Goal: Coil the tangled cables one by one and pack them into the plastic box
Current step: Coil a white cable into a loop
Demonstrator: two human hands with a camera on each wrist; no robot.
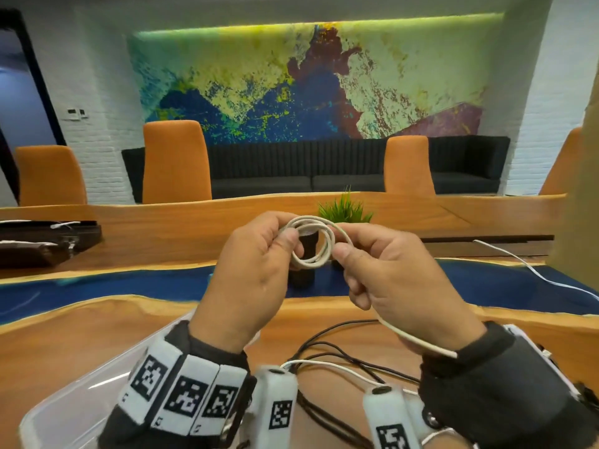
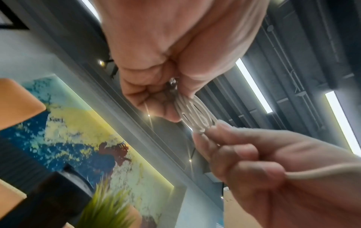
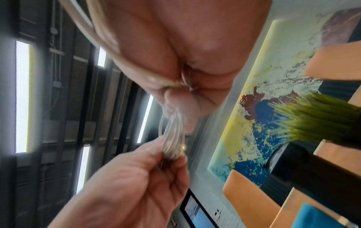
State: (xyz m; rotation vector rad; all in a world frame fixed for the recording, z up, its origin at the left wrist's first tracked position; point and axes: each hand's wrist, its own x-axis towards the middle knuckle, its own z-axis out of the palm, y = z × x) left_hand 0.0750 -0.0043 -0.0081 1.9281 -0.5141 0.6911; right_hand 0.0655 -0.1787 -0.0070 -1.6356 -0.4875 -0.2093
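A cream braided cable [image 1: 311, 243] is wound into a small coil of a few loops, held up above the table. My left hand [image 1: 259, 264] pinches the coil's left side between thumb and fingers. My right hand [image 1: 389, 273] pinches the coil's right side, and the cable's loose tail [image 1: 418, 340] runs out under its palm toward the wrist. The left wrist view shows the coil [image 2: 195, 115] edge-on between both hands; the right wrist view shows the coil [image 3: 173, 138] blurred. A clear plastic box [image 1: 77, 400] sits at the lower left. Black and white cables [image 1: 340, 361] lie tangled on the table below my hands.
A potted green plant [image 1: 343, 210] in a dark pot stands right behind the coil. A white cable [image 1: 525, 264] trails along the table at right. A dark case [image 1: 42, 241] lies at far left. Orange chairs [image 1: 175, 160] line the far side of the table.
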